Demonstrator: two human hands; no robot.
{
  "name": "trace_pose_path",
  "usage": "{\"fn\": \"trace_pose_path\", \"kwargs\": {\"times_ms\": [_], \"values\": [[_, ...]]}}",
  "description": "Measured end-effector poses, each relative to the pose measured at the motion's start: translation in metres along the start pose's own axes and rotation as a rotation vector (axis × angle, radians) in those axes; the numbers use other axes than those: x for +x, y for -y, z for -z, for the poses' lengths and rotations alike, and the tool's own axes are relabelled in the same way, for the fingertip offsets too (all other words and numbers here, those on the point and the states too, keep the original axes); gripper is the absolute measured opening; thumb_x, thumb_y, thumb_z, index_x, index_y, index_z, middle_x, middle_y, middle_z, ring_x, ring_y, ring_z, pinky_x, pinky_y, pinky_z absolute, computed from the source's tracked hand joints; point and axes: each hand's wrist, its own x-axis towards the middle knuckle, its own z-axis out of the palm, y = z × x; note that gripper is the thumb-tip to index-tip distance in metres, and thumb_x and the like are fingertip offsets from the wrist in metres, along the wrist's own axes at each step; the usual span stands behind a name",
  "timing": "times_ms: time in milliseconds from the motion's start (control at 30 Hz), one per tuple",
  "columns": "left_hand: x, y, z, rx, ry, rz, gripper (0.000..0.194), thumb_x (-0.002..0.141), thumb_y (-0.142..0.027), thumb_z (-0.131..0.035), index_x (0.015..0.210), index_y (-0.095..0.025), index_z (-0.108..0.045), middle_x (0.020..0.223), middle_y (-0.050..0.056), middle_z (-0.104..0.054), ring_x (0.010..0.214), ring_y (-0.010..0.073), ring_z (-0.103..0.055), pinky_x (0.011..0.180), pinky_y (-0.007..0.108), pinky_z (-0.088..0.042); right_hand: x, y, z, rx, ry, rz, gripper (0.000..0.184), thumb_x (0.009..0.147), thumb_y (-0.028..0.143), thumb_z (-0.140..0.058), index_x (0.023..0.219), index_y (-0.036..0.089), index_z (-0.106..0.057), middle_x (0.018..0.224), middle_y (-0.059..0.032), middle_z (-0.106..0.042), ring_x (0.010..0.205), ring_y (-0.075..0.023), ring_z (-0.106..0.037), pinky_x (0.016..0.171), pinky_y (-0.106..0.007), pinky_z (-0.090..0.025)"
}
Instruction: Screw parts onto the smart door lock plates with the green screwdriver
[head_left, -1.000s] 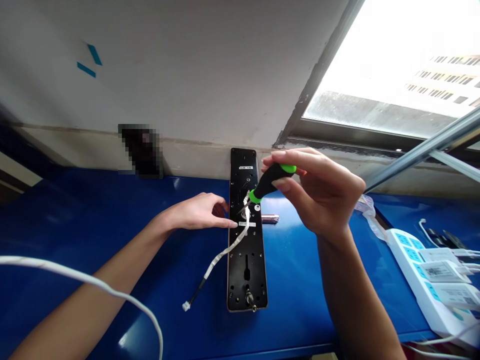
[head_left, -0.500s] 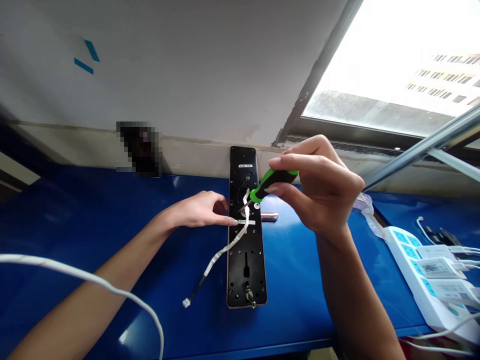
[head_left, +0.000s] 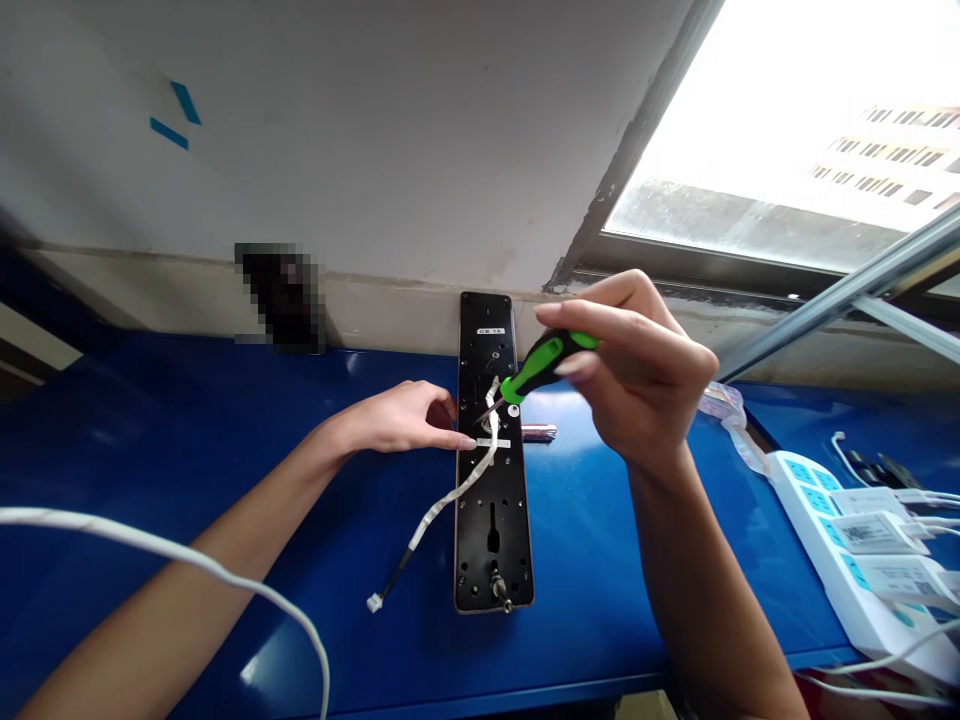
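A long black lock panel (head_left: 493,500) lies back side up on the blue table, with screws, slots and a metal spindle (head_left: 501,592) at its near end. From its middle a white-wrapped cable (head_left: 448,503) runs out to the left and ends in a small white plug (head_left: 374,602). My left hand (head_left: 405,418) grips the panel's left edge, thumb on top and fingers at the side. Between thumb and fingers, my right hand (head_left: 637,370) holds a green and black screwdriver (head_left: 546,366), tilted, its tip low over the panel beside the cable.
A shiny pinkish rod-like piece (head_left: 540,433) juts out at the panel's right side. On the right lies a white power strip (head_left: 806,520) with several chargers plugged in. A loose white cable (head_left: 217,568) crosses over my left forearm. Wall and window stand behind the table (head_left: 360,640).
The screwdriver's handle has turned in my right hand, now showing more green. My right fingers have shifted on it, the other fingers rising. My left hand stays at the panel.
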Motion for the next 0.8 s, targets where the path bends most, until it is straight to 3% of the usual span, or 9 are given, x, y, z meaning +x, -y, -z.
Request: {"fn": "trace_pose_path", "kwargs": {"times_ms": [67, 133, 233, 300, 367, 467, 567, 733, 800], "values": [[0.0003, 0.0002, 0.0002, 0.025, -0.010, 0.033, 0.060, 0.079, -0.073, -0.073, 0.105, -0.019, -0.075, 0.097, 0.006, -0.078, 0.088, 0.0252, -0.070, 0.071, 0.029, -0.046, 0.0002, 0.0019, -0.0003, 0.067, 0.079, -0.060, 0.032, 0.103, 0.032, -0.060, 0.133, 0.035, -0.072, 0.118, -0.0040, -0.075, 0.101, -0.0217, -0.074, 0.085, -0.044, -0.067], [0.0005, 0.0011, 0.0000, 0.039, -0.014, 0.047, 0.061, 0.080, -0.073, -0.072, 0.105, -0.018, -0.074, 0.098, 0.007, -0.078, 0.088, 0.0251, -0.070, 0.071, 0.029, -0.046, 0.0002, 0.0027, -0.0017, 0.174, 0.146, -0.098, 0.041, 0.103, 0.022, -0.054, 0.141, 0.033, -0.065, 0.133, -0.0036, -0.073, 0.110, -0.0238, -0.075, 0.090, -0.048, -0.067], [0.0005, 0.0022, -0.0004, 0.020, -0.009, 0.019, 0.060, 0.081, -0.073, -0.072, 0.106, -0.018, -0.074, 0.097, 0.006, -0.078, 0.088, 0.0247, -0.070, 0.070, 0.028, -0.045, 0.0000, 0.0010, -0.0029, 0.200, 0.095, -0.052, 0.041, 0.095, 0.017, -0.070, 0.133, 0.032, -0.072, 0.119, -0.0038, -0.078, 0.099, -0.0230, -0.076, 0.080, -0.044, -0.068], [0.0003, 0.0019, -0.0005, -0.003, 0.001, -0.010, 0.058, 0.082, -0.072, -0.072, 0.105, -0.019, -0.074, 0.095, 0.005, -0.078, 0.088, 0.0247, -0.069, 0.069, 0.028, -0.044, 0.0000, -0.0003, -0.0020, 0.115, 0.022, -0.001, 0.038, 0.085, 0.022, -0.084, 0.121, 0.031, -0.078, 0.100, -0.0029, -0.076, 0.087, -0.0205, -0.072, 0.072, -0.040, -0.066], [0.0002, 0.0009, -0.0004, -0.009, 0.007, -0.012, 0.057, 0.082, -0.071, -0.072, 0.103, -0.019, -0.074, 0.094, 0.004, -0.077, 0.088, 0.0249, -0.069, 0.068, 0.028, -0.043, 0.0000, -0.0001, -0.0007, 0.041, -0.007, 0.014, 0.034, 0.085, 0.029, -0.085, 0.118, 0.031, -0.080, 0.093, -0.0026, -0.072, 0.084, -0.0188, -0.068, 0.070, -0.038, -0.064], [0.0004, -0.0001, -0.0001, 0.022, -0.011, 0.040, 0.058, 0.080, -0.072, -0.073, 0.102, -0.018, -0.074, 0.094, 0.006, -0.078, 0.087, 0.0254, -0.069, 0.068, 0.029, -0.044, 0.0003, 0.0022, -0.0008, 0.091, 0.080, -0.041, 0.034, 0.101, 0.025, -0.063, 0.133, 0.030, -0.072, 0.117, -0.0060, -0.075, 0.103, -0.0223, -0.073, 0.085, -0.045, -0.066], [0.0008, 0.0005, 0.0000, 0.038, -0.014, 0.050, 0.059, 0.080, -0.072, -0.073, 0.103, -0.018, -0.074, 0.096, 0.006, -0.078, 0.087, 0.0255, -0.070, 0.069, 0.029, -0.045, 0.0003, 0.0026, -0.0043, 0.243, 0.150, -0.077, 0.045, 0.102, 0.014, -0.054, 0.143, 0.030, -0.064, 0.136, -0.0054, -0.072, 0.114, -0.0253, -0.075, 0.092, -0.049, -0.067], [0.0011, 0.0022, -0.0006, 0.051, -0.022, 0.041, 0.062, 0.080, -0.075, -0.071, 0.105, -0.018, -0.074, 0.095, 0.006, -0.078, 0.087, 0.0256, -0.069, 0.069, 0.030, -0.045, -0.0002, -0.0029, -0.0056, 0.112, -0.018, 0.000, 0.039, 0.082, 0.026, -0.087, 0.120, 0.031, -0.079, 0.096, -0.0026, -0.074, 0.085, -0.0207, -0.071, 0.071, -0.041, -0.064], [0.0012, 0.0025, -0.0007, 0.052, -0.024, 0.051, 0.064, 0.079, -0.077, -0.071, 0.104, -0.018, -0.074, 0.094, 0.006, -0.078, 0.086, 0.0254, -0.069, 0.069, 0.030, -0.044, -0.0005, -0.0024, -0.0041, 0.057, -0.027, 0.003, 0.035, 0.083, 0.036, -0.087, 0.118, 0.030, -0.080, 0.090, -0.0029, -0.069, 0.082, -0.0195, -0.066, 0.070, -0.040, -0.062]]}}
